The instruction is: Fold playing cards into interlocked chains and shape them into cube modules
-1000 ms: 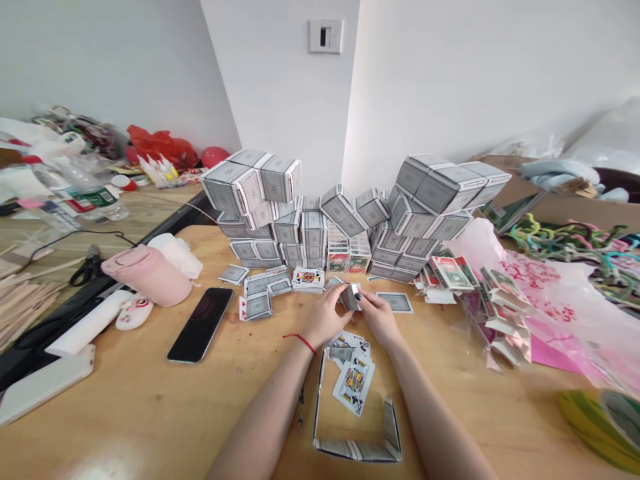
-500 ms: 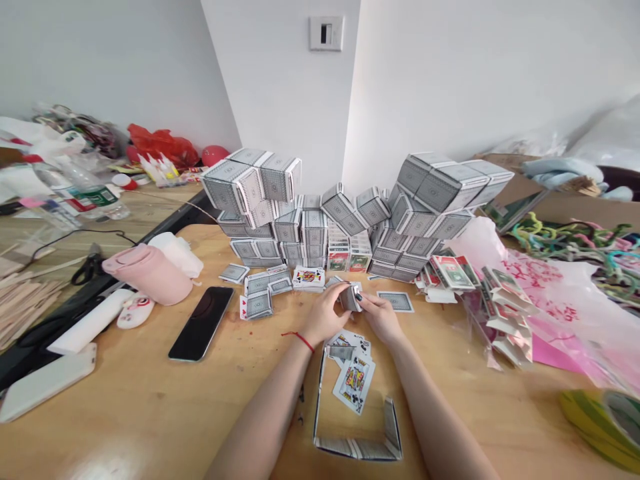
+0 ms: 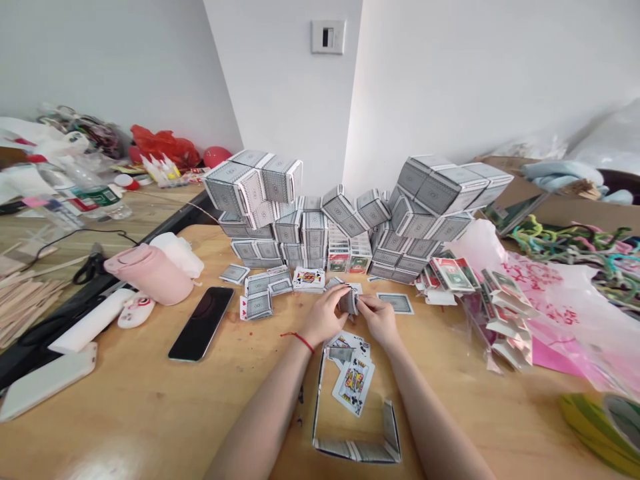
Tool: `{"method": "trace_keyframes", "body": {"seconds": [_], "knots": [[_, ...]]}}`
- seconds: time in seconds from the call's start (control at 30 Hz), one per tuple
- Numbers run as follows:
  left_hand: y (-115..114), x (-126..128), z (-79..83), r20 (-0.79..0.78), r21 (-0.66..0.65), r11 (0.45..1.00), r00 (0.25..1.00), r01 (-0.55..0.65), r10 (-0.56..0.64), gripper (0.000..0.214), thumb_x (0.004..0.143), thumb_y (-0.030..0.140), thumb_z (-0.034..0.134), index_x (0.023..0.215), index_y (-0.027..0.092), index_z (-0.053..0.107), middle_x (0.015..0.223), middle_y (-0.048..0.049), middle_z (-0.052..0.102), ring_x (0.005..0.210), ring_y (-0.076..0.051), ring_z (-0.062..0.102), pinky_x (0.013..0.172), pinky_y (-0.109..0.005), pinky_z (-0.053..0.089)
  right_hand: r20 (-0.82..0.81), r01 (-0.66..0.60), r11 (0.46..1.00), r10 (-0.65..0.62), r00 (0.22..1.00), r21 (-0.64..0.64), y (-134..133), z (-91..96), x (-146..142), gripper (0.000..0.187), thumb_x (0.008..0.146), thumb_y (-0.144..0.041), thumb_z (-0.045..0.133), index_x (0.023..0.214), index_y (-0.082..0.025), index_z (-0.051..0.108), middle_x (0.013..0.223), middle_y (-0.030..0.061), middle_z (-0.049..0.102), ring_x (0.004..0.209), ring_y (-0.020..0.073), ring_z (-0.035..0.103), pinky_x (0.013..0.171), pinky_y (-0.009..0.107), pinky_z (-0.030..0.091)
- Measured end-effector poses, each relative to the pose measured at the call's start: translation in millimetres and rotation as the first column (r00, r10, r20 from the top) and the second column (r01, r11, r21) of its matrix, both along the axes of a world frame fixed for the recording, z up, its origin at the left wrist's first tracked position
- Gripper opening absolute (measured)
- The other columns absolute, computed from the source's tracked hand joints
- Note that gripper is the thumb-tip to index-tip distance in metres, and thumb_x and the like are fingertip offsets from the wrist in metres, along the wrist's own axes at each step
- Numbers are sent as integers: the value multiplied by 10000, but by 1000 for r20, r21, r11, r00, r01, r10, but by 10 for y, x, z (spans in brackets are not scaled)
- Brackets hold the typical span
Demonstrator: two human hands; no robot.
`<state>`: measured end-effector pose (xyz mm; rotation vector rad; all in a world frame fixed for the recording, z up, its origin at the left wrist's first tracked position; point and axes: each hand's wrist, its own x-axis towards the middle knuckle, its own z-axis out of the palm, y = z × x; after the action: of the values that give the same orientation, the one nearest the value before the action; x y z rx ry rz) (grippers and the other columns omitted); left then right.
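Note:
My left hand [image 3: 325, 313] is closed around a bent grey-backed playing card [image 3: 349, 302], gripping it from the left. At the card's right edge, my right hand [image 3: 377, 318] pinches it with thumb and fingers. Whether it is one card or several pressed together, I cannot tell. Below my hands lie face-up cards, with a king of clubs [image 3: 354, 383] on top. They rest at the far end of an open frame of folded cards [image 3: 345, 450] standing on edge between my forearms. A face-down card [image 3: 395, 303] lies just right of my right hand.
Stacked card boxes [image 3: 315, 230] form a structure behind my hands. A face-up card pile [image 3: 309, 279], loose cards [image 3: 257, 305] and a phone [image 3: 201, 323] lie left. Red-and-green card packs [image 3: 450, 273], a plastic bag [image 3: 545, 293] and yellow tape [image 3: 600, 427] are right.
The held card has turned and now shows a more curved back. My right fingers have curled in closer on its edge. The other things stay where they were.

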<state>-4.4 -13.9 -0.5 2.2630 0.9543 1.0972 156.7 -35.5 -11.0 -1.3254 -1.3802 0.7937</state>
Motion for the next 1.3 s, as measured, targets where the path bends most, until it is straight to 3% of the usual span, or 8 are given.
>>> {"method": "trace_keyframes", "body": {"seconds": [0.23, 0.37, 0.53, 0.83, 1.1, 1.3], "knots": [[-3, 22, 17, -27, 3, 1000, 1000, -9, 9, 543, 677, 62, 565, 1190, 212, 466, 1222, -78, 521, 1158, -216, 478, 991, -433, 417, 66, 119, 993, -119, 991, -1, -14, 10, -24, 253, 721, -416, 563, 707, -206, 702, 697, 56, 691, 631, 206, 596, 605, 305, 443], [9, 16, 16, -15, 5, 997, 997, -74, 74, 547, 682, 70, 568, 1198, 217, 461, 1228, -72, 514, 1170, -216, 460, 1005, -437, 400, -18, 47, 996, -48, 999, -70, -22, -5, -41, 321, 766, -435, 513, 837, -182, 698, 588, 34, 655, 548, 186, 572, 573, 303, 445], [16, -4, 13, -26, 30, 992, 992, -120, 121, 533, 690, 76, 567, 1196, 211, 470, 1221, -68, 515, 1171, -213, 452, 1007, -428, 395, -150, -43, 993, 26, 988, -114, -29, -67, -87, 448, 680, -381, 627, 1075, -169, 623, 714, 42, 693, 575, 193, 604, 597, 328, 483], [9, -9, 34, -68, 39, 994, 992, -102, 104, 515, 704, 94, 564, 1195, 230, 485, 1197, -69, 517, 1133, -220, 470, 976, -423, 418, -82, -45, 994, 37, 996, -97, -35, -69, -78, 264, 708, -368, 583, 905, -212, 661, 633, 31, 670, 582, 214, 612, 603, 338, 474], [-59, 50, 62, -86, 11, 1000, 996, -3, 4, 560, 667, 138, 605, 1204, 239, 485, 1142, -76, 513, 1100, -241, 466, 959, -429, 418, -66, 34, 996, -39, 997, -82, -16, -99, -67, 310, 718, -460, 569, 878, -195, 554, 462, -52, 469, 420, 134, 430, 451, 253, 337], [-38, 26, 82, -50, -23, 999, 998, -24, 23, 495, 736, 281, 607, 1210, 245, 470, 1151, -69, 509, 1100, -221, 462, 964, -410, 401, -182, 21, 997, -35, 983, -75, 14, -66, -50, 337, 723, -473, 564, 918, -199, 536, 596, -3, 575, 480, 133, 472, 466, 248, 369]]}}
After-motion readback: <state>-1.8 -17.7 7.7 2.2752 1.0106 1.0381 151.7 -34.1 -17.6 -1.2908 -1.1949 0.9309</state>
